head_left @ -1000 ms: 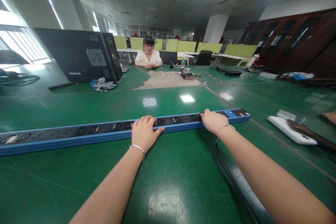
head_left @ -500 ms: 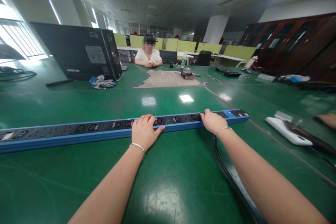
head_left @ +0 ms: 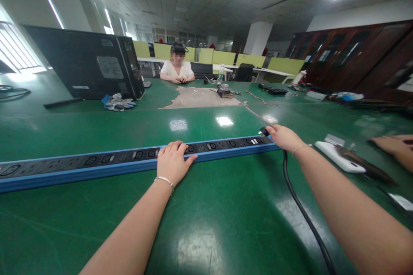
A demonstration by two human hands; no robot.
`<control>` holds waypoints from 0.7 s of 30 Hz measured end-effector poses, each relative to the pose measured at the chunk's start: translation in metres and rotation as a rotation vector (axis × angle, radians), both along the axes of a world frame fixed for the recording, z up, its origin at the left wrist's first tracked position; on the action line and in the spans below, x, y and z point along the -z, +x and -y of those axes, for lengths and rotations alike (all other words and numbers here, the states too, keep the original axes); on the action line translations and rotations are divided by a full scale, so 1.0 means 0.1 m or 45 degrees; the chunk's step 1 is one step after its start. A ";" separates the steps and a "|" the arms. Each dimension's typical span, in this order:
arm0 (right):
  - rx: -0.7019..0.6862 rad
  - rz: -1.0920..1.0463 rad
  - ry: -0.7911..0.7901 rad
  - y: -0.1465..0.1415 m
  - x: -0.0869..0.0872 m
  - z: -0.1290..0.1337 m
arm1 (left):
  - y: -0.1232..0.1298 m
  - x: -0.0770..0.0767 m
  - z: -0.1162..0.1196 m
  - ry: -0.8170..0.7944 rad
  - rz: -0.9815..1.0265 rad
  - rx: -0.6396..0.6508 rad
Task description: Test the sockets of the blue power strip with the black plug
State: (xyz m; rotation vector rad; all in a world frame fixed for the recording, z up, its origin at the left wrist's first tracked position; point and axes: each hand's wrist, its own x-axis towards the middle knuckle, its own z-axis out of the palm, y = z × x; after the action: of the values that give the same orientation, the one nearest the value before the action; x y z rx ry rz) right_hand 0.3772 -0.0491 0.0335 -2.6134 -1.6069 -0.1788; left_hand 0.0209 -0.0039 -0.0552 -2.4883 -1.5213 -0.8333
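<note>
A long blue power strip (head_left: 122, 167) with a black socket face lies across the green table. My left hand (head_left: 174, 161) grips it around the middle, fingers over the top and thumb along the near side. Between the fingertips of my right hand (head_left: 285, 137) is a black power plug (head_left: 265, 131), its metal prongs pointing left. The plug is raised just above the strip's right end, apart from the sockets. A thick black cord (head_left: 300, 207) runs from under my right hand down toward the near edge of view. My right hand hides the strip's far right end.
On the right lie a white device (head_left: 338, 157) and another person's hand (head_left: 392, 144). A black computer case (head_left: 87, 66) and work gloves (head_left: 118, 102) stand back left. Across the green table (head_left: 206, 206) sits a person (head_left: 177, 68), near a bottle (head_left: 221, 74).
My right hand has come up off the sockets and moved right, with the plug now showing in its fingers. My left hand stays on the strip. The view has shifted slightly.
</note>
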 end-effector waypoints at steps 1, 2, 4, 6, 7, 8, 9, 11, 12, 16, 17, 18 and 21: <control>0.037 -0.005 0.010 0.06 0.04 0.02 | 0.00 0.00 0.00 0.001 -0.005 0.000; 0.079 -0.014 0.019 0.12 0.07 0.03 | 0.00 0.00 0.00 0.002 -0.007 -0.001; 0.152 -0.046 0.034 0.21 0.14 0.04 | 0.00 0.00 0.00 0.001 -0.009 -0.004; 0.186 -0.079 0.037 0.28 0.19 0.04 | 0.00 0.01 0.00 0.000 -0.008 -0.006; 0.189 -0.090 0.033 0.31 0.21 0.03 | 0.00 0.01 0.00 0.000 -0.006 -0.005; 0.190 -0.095 0.024 0.33 0.23 0.03 | 0.00 0.01 0.00 0.002 -0.004 -0.001; 0.190 -0.096 0.012 0.35 0.25 0.02 | 0.00 0.01 0.00 0.005 -0.002 0.003; 0.193 -0.092 -0.018 0.38 0.27 0.00 | 0.00 0.01 -0.01 0.012 -0.001 0.009; 0.195 -0.090 -0.031 0.39 0.28 -0.02 | 0.00 0.01 -0.01 0.015 -0.003 0.010; 0.181 -0.077 -0.105 0.38 0.30 -0.07 | 0.00 0.01 -0.01 0.018 -0.023 0.001; 0.175 -0.070 -0.130 0.36 0.30 -0.08 | 0.00 0.01 -0.01 0.019 -0.025 0.000; 0.170 -0.062 -0.153 0.35 0.31 -0.09 | 0.00 0.01 -0.01 0.020 -0.026 0.000; 0.163 -0.026 -0.188 0.30 0.32 -0.09 | 0.00 0.01 -0.01 0.021 -0.023 -0.001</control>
State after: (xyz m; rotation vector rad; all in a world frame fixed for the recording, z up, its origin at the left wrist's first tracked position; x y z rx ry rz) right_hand 0.4072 -0.0404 0.0011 -2.8202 -1.5019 -0.0412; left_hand 0.0206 -0.0032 -0.0567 -2.4763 -1.5034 -0.8177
